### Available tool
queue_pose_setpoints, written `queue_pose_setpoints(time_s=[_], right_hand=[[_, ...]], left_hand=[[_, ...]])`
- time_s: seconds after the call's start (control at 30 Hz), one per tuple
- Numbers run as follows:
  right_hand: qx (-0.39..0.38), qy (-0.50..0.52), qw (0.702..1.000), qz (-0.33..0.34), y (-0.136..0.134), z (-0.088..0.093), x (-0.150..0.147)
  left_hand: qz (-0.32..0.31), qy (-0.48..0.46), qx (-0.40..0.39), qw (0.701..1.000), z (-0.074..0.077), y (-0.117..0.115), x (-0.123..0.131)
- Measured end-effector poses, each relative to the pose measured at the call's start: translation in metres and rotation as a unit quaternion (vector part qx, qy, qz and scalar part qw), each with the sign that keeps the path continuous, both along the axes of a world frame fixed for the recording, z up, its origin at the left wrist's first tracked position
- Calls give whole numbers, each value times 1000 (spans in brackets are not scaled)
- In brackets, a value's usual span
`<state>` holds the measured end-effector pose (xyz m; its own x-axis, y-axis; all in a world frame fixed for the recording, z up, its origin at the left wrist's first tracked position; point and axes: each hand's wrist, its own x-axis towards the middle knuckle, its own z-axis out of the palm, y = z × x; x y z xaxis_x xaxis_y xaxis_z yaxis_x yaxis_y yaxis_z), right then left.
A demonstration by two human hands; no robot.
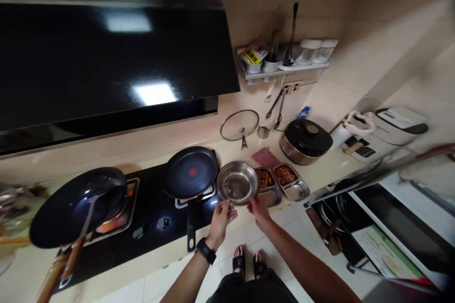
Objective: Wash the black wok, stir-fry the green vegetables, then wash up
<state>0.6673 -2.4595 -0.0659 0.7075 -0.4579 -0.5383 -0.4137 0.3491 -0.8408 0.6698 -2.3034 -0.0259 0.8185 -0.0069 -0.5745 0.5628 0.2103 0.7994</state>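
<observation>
A shallow round metal bowl (237, 182) is between my two hands, at the counter's front edge right of the stove. My left hand (222, 222), with a black watch on the wrist, grips the bowl's near left rim with the thumb on top. At the near right rim, my right hand (259, 210) pinches the edge. Only some liquid or shine shows inside the bowl. Just right of it lie two divided metal trays, the nearer tray (269, 196) and the farther tray (295, 191), each with cooked food in one compartment.
A flat frying pan (192, 173) sits on the right burner, its handle jutting over the front edge. Left of it stands a wok (74, 208) with a spatula. Behind are a glass lid (240, 125), a pink cloth (265, 157) and a lidded electric pot (306, 142). The range hood (117, 57) overhangs the stove.
</observation>
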Motion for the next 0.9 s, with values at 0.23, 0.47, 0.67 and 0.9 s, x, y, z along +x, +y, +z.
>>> queue_pose_setpoints(time_s=[0.23,0.47,0.67,0.9], right_hand=[[101,28,990,91,-23,-43,-104],[63,91,987,-117,-83,-84,-55],[64,91,989,-103,-72,-96,11],[44,87,981,-166,-101,-99,-23]], left_hand=[[60,26,46,997,-44,28,-58],[55,66,82,993,-38,74,-84],[61,74,89,991,-28,86,-105],[63,53,102,991,-17,84,-115]])
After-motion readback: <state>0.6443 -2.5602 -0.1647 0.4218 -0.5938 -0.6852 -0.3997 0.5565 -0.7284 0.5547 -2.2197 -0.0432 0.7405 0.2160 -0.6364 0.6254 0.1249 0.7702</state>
